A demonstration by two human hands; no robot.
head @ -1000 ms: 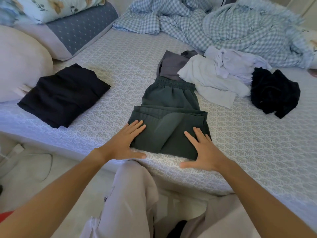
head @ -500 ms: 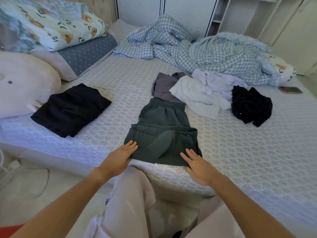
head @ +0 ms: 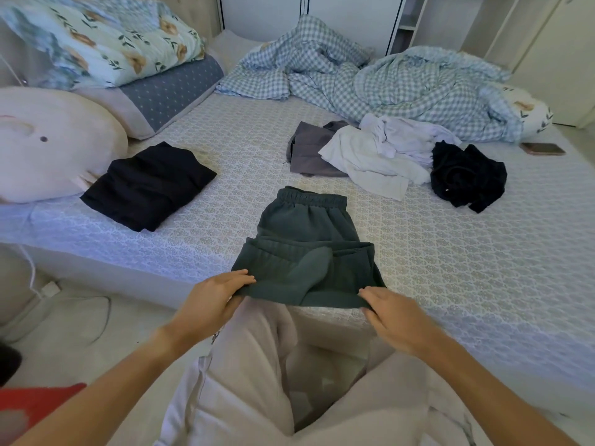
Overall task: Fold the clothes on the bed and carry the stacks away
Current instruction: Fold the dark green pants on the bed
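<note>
Dark green trousers (head: 306, 243), folded over on themselves, lie at the near edge of the bed (head: 450, 252) with the waistband farthest from me. My left hand (head: 212, 304) pinches the near left corner of the fold, and my right hand (head: 392, 317) pinches the near right corner. That near edge is lifted slightly off the mattress. A folded black garment (head: 148, 185) lies to the left. Unfolded clothes sit behind: a grey piece (head: 309, 149), white pieces (head: 376, 156) and a crumpled black one (head: 467, 175).
Pillows (head: 54, 140) and a floral quilt (head: 103, 40) are stacked at the left. A checked blanket (head: 386, 78) is bunched at the far side. A phone (head: 544, 149) lies at the right edge. A cable (head: 48, 288) trails on the floor.
My hands went from resting flat on the trousers to gripping their near corners. The trousers have slid toward me, away from the unfolded pile.
</note>
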